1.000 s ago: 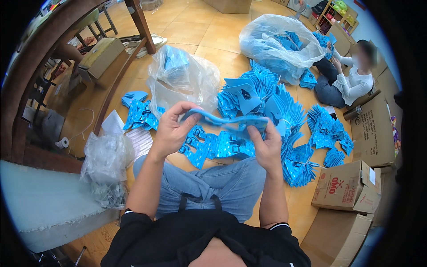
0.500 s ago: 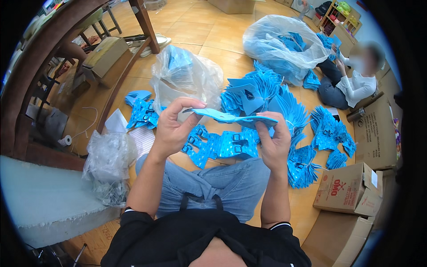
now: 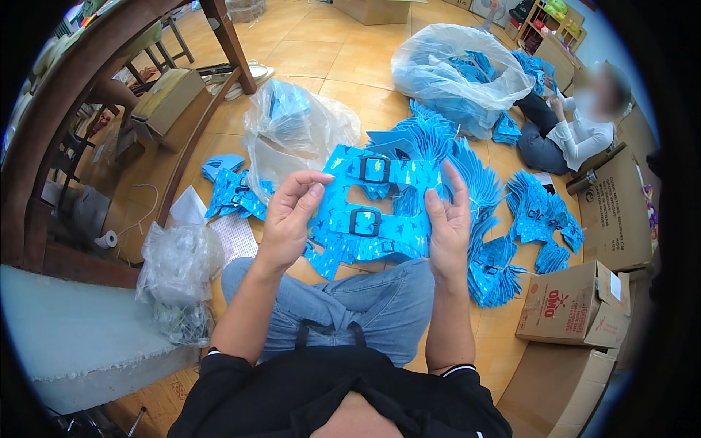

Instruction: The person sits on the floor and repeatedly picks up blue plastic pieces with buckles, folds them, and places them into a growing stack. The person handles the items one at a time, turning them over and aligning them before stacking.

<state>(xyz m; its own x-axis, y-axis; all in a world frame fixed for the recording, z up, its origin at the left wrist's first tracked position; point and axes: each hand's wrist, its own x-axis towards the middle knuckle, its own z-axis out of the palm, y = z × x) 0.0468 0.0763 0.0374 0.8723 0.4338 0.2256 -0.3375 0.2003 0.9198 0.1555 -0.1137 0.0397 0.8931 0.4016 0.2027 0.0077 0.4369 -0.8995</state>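
Upright in front of me is a flat blue printed piece with two black buckles point(image 3: 336, 201), with cut-outs between its straps. My left hand point(image 3: 287, 223) pinches its left edge between thumb and fingers. My right hand point(image 3: 450, 230) is closed on the right edge, thumb in front and fingers partly hidden behind. Below and behind it lie similar blue buckled pieces point(image 3: 387, 248), partly covered by the held one. A fanned pile of blue pieces point(image 3: 478, 179) spreads just beyond my right hand.
An open clear bag of blue pieces point(image 3: 431, 80) stands at the back, near a seated person point(image 3: 588, 131) handling one. Another clear bag point(image 3: 328, 120) lies ahead. Cardboard boxes point(image 3: 562, 303) line the right; crumpled plastic point(image 3: 179, 255) and a wooden frame point(image 3: 237, 40) are left.
The blue piece, seen nearly edge-on before, has been tilted so its printed, buckled face shows. Both hands keep hold of its edges.
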